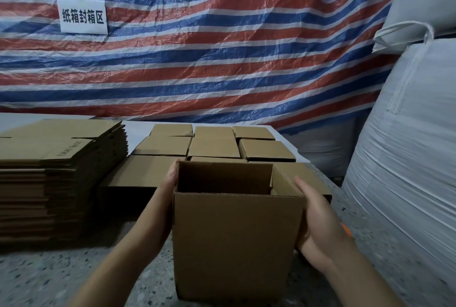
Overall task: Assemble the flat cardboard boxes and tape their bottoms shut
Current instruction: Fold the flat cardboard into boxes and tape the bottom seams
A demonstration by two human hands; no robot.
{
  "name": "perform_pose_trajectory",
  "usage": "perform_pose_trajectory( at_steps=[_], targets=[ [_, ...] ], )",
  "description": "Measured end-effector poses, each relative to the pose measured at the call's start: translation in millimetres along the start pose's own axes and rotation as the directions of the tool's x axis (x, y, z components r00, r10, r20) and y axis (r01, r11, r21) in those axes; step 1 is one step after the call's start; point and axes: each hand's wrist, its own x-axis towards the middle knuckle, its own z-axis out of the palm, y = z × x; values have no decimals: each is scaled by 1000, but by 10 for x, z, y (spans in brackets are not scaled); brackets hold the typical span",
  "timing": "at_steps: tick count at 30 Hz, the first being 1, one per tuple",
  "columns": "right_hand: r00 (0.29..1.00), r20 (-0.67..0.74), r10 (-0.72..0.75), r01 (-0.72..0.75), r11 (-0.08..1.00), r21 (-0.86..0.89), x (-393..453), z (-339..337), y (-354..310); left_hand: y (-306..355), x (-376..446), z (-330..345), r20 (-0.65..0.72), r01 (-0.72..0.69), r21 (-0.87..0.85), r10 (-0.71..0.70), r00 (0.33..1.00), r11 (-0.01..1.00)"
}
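Head view, box in hand: an opened cardboard box stands upright at 6 o'clock, its top open toward the camera, held between both hands over the speckled floor
Left hand: the left hand lies against the box's left wall near the upper rim at about 9 o'clock of the box; the fingers reach round the far corner and are mostly hidden, so I cannot tell how they curl
Right hand: the right hand presses flat on the right wall at 3 o'clock of the box, fingers straight and held together
Inside the box: the depth is dark; whether the bottom flaps are folded or taped cannot be told
Done so far: a group of finished boxes sits in rows at 12 o'clock, just behind the held one, plain sides up; judged from that, a fair batch is already assembled
Left to do: a tall stack of flat boxes waits at 9 o'clock, so much of the work looks ahead
Tape: no roll or dispenser is clearly in sight
Backdrop: a striped tarp with a white sign hangs at 12 o'clock; white bulk sacks stand at 3 o'clock
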Motion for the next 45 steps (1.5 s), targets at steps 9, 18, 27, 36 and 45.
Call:
perform_pose_trajectory(
  at_steps=[9,18,27,36,45],
  targets=[
    [997,-8,72,-71,993,89,52,103,219,-68,-88,-33,-119,117,-108,-130,984,987],
    [996,-82,19,-7,990,144,76,118,364,-70,-96,67,-236,127,-161,-163,958,979],
    [997,-75,25,-13,988,156,57,113,340,-61,-178,6,-149,127,-195,-157,976,973],
    [999,-10,51,-48,981,190,80,108,331,-60,9,-24,-129,196,-63,-203,971,979],
    [999,50,17,-25,986,163,57,99,359,-117,-70,-118,-120,-6,-157,-14,993,988]
  ],
)
